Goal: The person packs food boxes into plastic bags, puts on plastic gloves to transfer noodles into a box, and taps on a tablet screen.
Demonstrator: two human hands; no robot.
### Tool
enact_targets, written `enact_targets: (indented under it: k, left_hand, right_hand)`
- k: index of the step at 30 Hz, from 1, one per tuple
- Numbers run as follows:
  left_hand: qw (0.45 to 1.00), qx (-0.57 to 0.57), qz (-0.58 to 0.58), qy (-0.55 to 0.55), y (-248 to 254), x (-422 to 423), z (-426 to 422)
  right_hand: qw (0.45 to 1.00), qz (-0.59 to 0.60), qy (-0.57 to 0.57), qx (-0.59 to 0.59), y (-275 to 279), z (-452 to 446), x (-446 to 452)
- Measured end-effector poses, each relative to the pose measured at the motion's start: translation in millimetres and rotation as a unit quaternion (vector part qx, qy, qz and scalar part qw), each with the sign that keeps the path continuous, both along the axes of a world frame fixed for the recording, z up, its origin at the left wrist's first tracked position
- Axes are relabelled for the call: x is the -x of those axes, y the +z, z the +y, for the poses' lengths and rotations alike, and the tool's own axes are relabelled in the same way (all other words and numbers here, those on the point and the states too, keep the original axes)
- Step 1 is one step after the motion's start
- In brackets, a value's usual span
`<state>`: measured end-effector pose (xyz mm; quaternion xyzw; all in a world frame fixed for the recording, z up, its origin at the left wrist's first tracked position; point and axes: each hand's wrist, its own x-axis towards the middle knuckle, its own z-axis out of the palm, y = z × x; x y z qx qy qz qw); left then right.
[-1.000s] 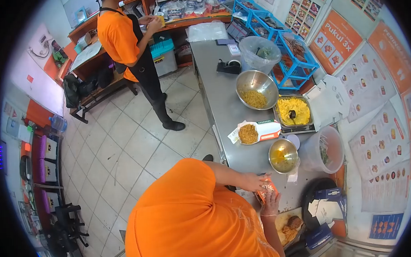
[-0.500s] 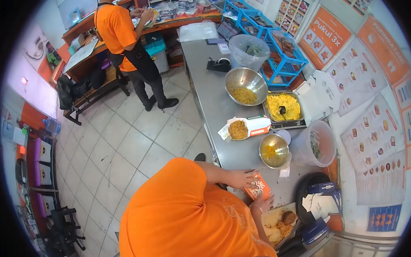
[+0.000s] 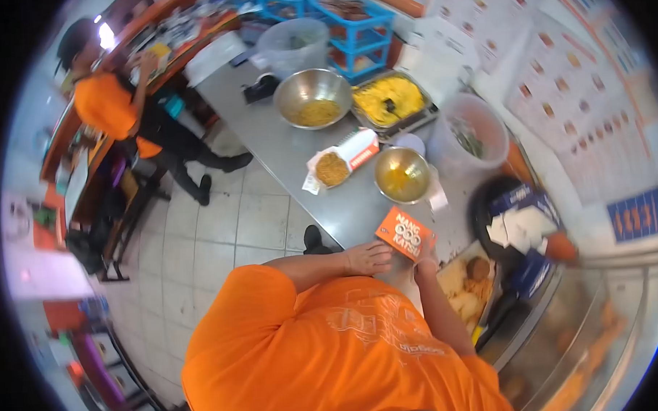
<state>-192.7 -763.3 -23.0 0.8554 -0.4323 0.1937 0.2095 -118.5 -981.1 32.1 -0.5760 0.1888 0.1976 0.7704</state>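
My right hand (image 3: 426, 256) grips an orange-red paper food box (image 3: 406, 233) by its right side, with the lettered face turned up. My left hand (image 3: 368, 259) lies by the counter edge just below the box's left corner, its fingers loosely stretched and holding nothing; contact with the box cannot be made out. Above the box stands a small steel bowl (image 3: 402, 175) with yellow liquid. To its left, an open carton (image 3: 356, 149) has a brown crumbed filling (image 3: 332, 169) at its end. A tray of fried food (image 3: 465, 303) lies near my right forearm.
Along the steel counter (image 3: 269, 146) stand a larger steel bowl (image 3: 314, 97), a pan of yellow food (image 3: 388, 100), plastic tubs (image 3: 473, 134) and blue baskets (image 3: 359, 41). Folded cartons (image 3: 520, 228) sit at the right. A co-worker in orange (image 3: 108, 104) stands at the back left.
My left hand has come off the box and down to the counter edge. The box is turned more face-up in my right hand. The view has swung, shifting the counter leftward.
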Motion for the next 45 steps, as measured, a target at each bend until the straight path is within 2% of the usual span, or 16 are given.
enact_targets:
  k: [2, 9, 10, 12, 20, 23, 25, 26, 28, 30, 31, 34, 38, 40, 42, 45]
  left_hand:
    - [0.969, -0.089, 0.213, -0.086, 8, 5, 10]
    - [0.98, -0.159, 0.083, -0.082, 34, -5, 27]
    - [0.98, -0.163, 0.09, -0.074, 35, -1, 29]
    - [0.965, -0.188, 0.164, -0.085, 41, 3, 39]
    - [0.995, -0.056, 0.055, -0.058, -19, 47, 129]
    - [0.974, -0.028, 0.218, 0.053, 3, 78, 207]
    - [0.856, -0.032, 0.436, 0.274, 24, 96, 266]
    - [0.853, -0.039, 0.442, 0.274, 12, 110, 297]
    - [0.58, 0.211, 0.56, 0.553, -17, 137, 358]
    - [0.235, 0.589, 0.571, 0.522, -14, 160, 416]
    - [0.138, 0.652, 0.551, 0.503, -26, 167, 452]
    - [0.157, 0.679, 0.477, 0.535, 3, 159, 513]
    - [0.307, 0.711, 0.31, 0.552, 66, 76, 564]
    - [0.49, 0.576, 0.341, 0.559, 54, 35, 603]
    - [0.753, 0.333, 0.051, 0.565, 122, -17, 574]
    - [0.926, 0.088, 0.129, 0.343, 70, -55, 570]
  right_hand:
    - [0.999, 0.013, -0.025, 0.024, -17, -5, -1]
    - [0.984, 0.056, -0.032, 0.168, 16, 2, 1]
    - [0.985, 0.029, -0.083, 0.15, -42, -13, -2]
    - [0.992, 0.017, -0.107, 0.069, -49, -27, 3]
    - [0.996, 0.02, -0.009, 0.085, 46, 0, 44]
    - [0.99, 0.043, -0.004, 0.131, 30, 64, 43]
    - [0.98, 0.014, 0.126, 0.151, 27, 126, 49]
    - [0.986, 0.062, 0.116, 0.099, 54, 179, 53]
    - [0.983, 0.131, 0.108, 0.076, 48, 255, 50]
    - [0.974, 0.192, 0.099, 0.064, 32, 307, 57]
    - [0.983, 0.133, 0.113, 0.048, 18, 333, 58]
    - [0.987, 0.121, 0.098, 0.039, 21, 388, 46]
    - [0.986, 0.155, 0.032, -0.056, 28, 440, 25]
    - [0.987, 0.142, 0.058, -0.044, 37, 448, 14]
    - [0.99, 0.123, 0.054, -0.03, 46, 460, 5]
    - [0.988, 0.15, 0.039, 0.025, 41, 463, -17]
